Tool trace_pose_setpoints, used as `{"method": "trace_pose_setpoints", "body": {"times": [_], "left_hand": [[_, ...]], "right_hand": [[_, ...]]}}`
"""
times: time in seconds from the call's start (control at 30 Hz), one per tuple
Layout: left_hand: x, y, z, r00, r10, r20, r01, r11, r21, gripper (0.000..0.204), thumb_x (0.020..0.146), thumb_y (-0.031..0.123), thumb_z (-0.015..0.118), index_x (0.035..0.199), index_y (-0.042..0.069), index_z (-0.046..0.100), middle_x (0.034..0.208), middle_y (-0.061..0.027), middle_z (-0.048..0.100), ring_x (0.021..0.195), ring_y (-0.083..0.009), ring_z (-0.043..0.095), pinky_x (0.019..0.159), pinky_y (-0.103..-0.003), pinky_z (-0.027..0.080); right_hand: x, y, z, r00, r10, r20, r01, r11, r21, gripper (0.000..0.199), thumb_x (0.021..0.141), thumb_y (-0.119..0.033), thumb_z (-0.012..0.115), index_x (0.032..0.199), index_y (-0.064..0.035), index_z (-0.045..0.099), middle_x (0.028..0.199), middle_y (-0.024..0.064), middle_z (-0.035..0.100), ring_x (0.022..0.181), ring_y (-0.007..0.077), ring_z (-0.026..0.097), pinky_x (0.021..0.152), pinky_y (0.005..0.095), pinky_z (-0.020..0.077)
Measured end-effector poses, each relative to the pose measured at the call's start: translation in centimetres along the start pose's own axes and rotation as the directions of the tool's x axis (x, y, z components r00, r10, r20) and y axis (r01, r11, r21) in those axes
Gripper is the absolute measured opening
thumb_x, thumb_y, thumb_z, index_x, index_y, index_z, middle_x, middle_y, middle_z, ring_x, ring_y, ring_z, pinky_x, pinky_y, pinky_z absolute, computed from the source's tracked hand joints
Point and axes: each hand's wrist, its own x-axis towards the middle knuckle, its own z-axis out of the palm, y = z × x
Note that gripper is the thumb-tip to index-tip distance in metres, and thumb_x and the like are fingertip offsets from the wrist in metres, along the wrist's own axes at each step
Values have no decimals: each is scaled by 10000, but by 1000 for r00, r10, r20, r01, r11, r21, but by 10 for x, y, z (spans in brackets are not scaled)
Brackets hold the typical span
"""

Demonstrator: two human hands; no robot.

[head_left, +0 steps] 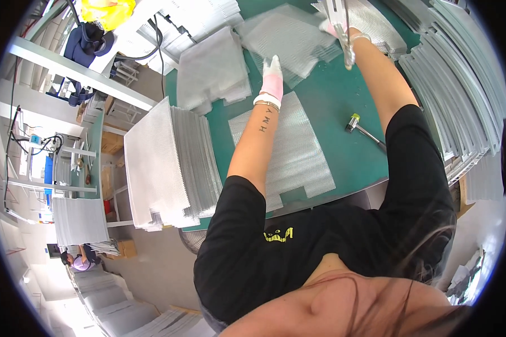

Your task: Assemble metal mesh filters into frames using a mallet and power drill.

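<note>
My left hand (272, 80), in a white and pink glove, reaches over the green table with its fingers stretched out, at the near edge of a motion-blurred silver mesh sheet (289, 42). My right hand (333, 27), gloved too, is at the far right of that sheet. A shiny, elongated metal object (343, 33) passes in front of it and hides most of its fingers, so its grip is unclear. Another mesh sheet (298, 151) with notched edges lies flat below my left forearm. A mallet (355, 124) with a green and black head lies between my arms.
A tall stack of mesh sheets (174, 163) stands at the table's left edge. Farther back lies a lower pile (213, 70). Several layered panels (461, 90) line the right side. A white frame bar (84, 73) crosses the left. Another person (83, 260) is far off at lower left.
</note>
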Motion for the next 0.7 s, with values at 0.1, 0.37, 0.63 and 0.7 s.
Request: {"method": "trace_pose_setpoints", "body": {"times": [0.1, 0.37, 0.63, 0.7], "left_hand": [[-9, 1, 4, 996, 57, 64, -55, 998, -33, 714, 1018, 418, 465, 1525, -43, 264, 1575, -191, 332, 1470, -288, 296, 1200, -340, 232], [-33, 25, -2, 951, 218, 218, -193, 972, -131, 555, 1053, 307, 419, 1486, -36, 365, 1536, -154, 414, 1445, -252, 343, 1190, -324, 251], [-25, 23, 25, 869, 161, 468, -493, 368, 788, 733, 928, 507, 531, 1526, 117, 365, 1597, -162, 316, 1475, -379, 276, 1190, -517, 219], [-14, 20, 32, 891, 141, 432, -452, 187, 872, 736, 942, 528, 511, 1540, 135, 342, 1606, -165, 292, 1471, -431, 249, 1183, -546, 227]], "right_hand": [[-7, -14, -25, 987, 116, -107, -37, 827, 561, 372, 961, -246, 563, 1269, -53, 638, 1083, 151, 706, 977, 236, 678, 858, 362, 532], [10, -2, -29, 585, -143, -798, 677, 629, 383, 301, 991, -217, 470, 1143, -56, 675, 874, 145, 703, 882, 319, 682, 894, 416, 524], [-52, 22, -22, 806, -102, -583, 506, 630, 589, 315, 958, -251, 565, 1170, -37, 659, 1002, 136, 673, 969, 266, 655, 929, 381, 515], [-46, 30, -32, 843, -95, -529, 462, 630, 624, 328, 950, -259, 589, 1177, -32, 655, 1034, 134, 666, 991, 253, 649, 938, 372, 513]]}}
